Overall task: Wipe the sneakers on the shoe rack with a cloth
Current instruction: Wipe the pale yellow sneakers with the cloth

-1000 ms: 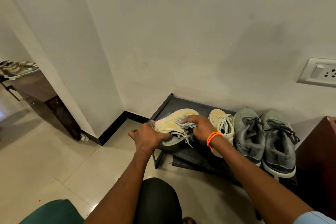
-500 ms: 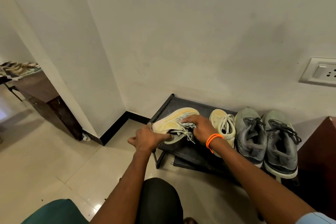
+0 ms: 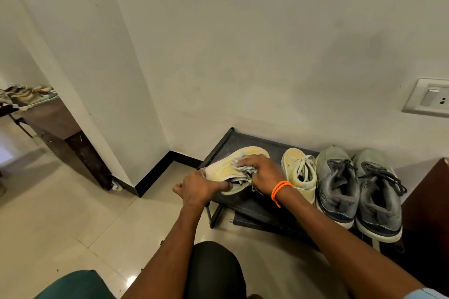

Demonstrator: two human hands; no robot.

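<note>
Wall (image 3: 243, 56): standing behind the rack; a socket plate (image 3: 430, 98) is sitting at the right edge of view.
Floor (image 3: 60, 213): pale tiles running under the rack; nothing to report.
Shoe rack (image 3: 218, 145): a low dark shelf is standing against the wall in the corner; its bare left end is giving room to work on the lifted shoe.
Grey sneakers (image 3: 357, 189): a pair is sitting side by side at the right end, toes to the wall; apparently awaiting their turn.
Yellow sneaker on rack (image 3: 300, 172): sitting upright just left of the grey pair, laces loose; not being handled.
Yellow sneaker in hand (image 3: 233, 165): being held tilted on its side above the rack's left end, apparently to present its flank to the cloth.
Left hand (image 3: 201, 187): fingers curling round the heel end, thumb lying along the sole edge; judged to be steadying the shoe against the rubbing.
Right hand (image 3: 261, 171): fingers curling over the bunched cloth and pressing it onto the upper near the laces.
Cloth (image 3: 240, 164): pale, crumpled, mostly hidden under the right hand.
Progress: judged early; three shoes are not being handled.
</note>
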